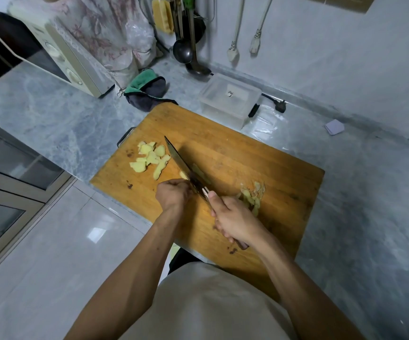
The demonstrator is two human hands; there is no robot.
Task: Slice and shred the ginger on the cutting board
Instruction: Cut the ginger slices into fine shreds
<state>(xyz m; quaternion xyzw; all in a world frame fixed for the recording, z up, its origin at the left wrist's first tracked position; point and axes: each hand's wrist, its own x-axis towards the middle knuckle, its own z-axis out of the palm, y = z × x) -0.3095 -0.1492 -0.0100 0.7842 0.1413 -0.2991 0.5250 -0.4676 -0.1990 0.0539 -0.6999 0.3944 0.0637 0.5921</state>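
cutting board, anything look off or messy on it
The cutting board sits askew, its near corner overhanging the counter edge. Otherwise only ginger peels lie right of the knife, apart from the slices.

**Grey marble counter under a pale wall**

A marble counter [51, 114] runs from 9 o'clock across to 4 o'clock, meeting a pale wall [345, 57] at 1 o'clock. A cream microwave [58, 60] under a floral cloth [95, 30] sits at 10 o'clock. Ladles [186, 50] hang at 12 o'clock, two white plugs [244, 49] beside them. A clear box [230, 99] and a green-grey rag [147, 90] lie on the counter. Glossy floor tiles [63, 241] at 7 o'clock reflect light; glass cabinet doors [7, 173] stand at 9 o'clock.
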